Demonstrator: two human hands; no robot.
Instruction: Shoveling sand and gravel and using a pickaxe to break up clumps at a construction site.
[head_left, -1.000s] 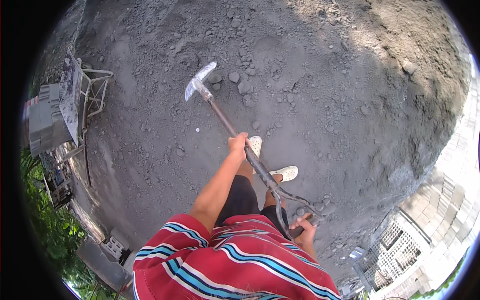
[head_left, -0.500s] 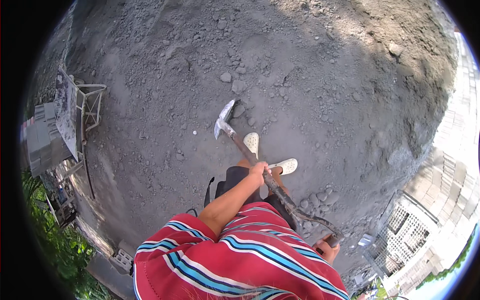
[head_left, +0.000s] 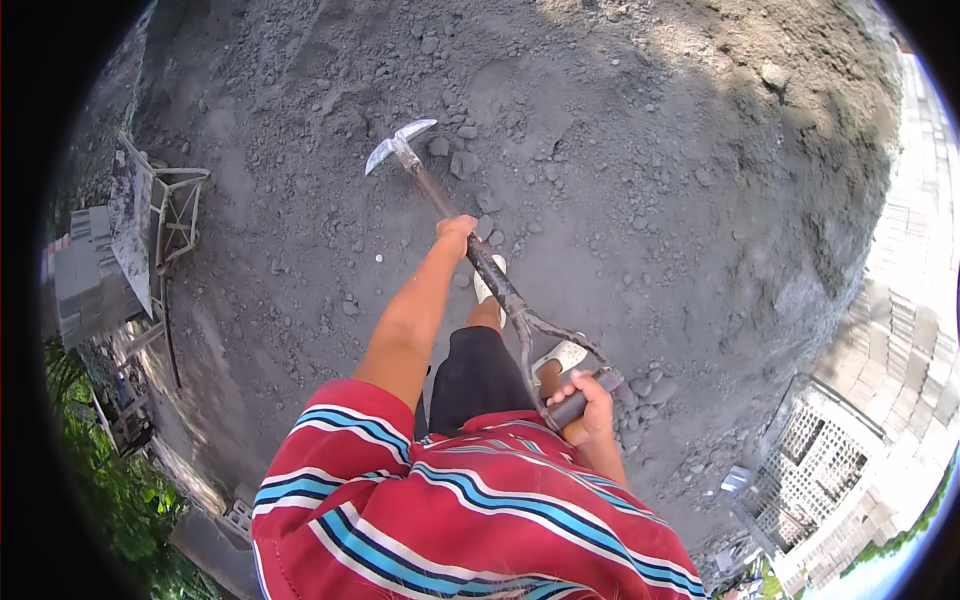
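Observation:
A D-handled shovel (head_left: 487,272) slants across in front of me, its dark shaft worn and scuffed. Its silvery blade (head_left: 402,143), seen nearly end on, is at the grey dirt (head_left: 290,200) ahead; whether its edge is in the soil I cannot tell. My left hand (head_left: 458,232) wraps the upper part of the shaft below the blade, arm stretched forward. At the near end, my right hand (head_left: 592,412) is closed round the crossbar of the forked grip, close to my body. Two pale clogs (head_left: 565,355) on my feet show partly behind the shovel.
Several stones (head_left: 464,163) lie beside the blade, and more rocks (head_left: 655,388) sit to my right. A wheelbarrow-like metal frame (head_left: 182,215) stands at the left near stacked grey blocks (head_left: 85,275). Dirt rises in a bank (head_left: 830,170) at the right, beside paving (head_left: 895,330) and a white plastic crate (head_left: 815,465).
The shovel has moved forward and slightly left, with its blade farther from my feet. Both hands went with it; my right hand came up from beside my hip to in front of me.

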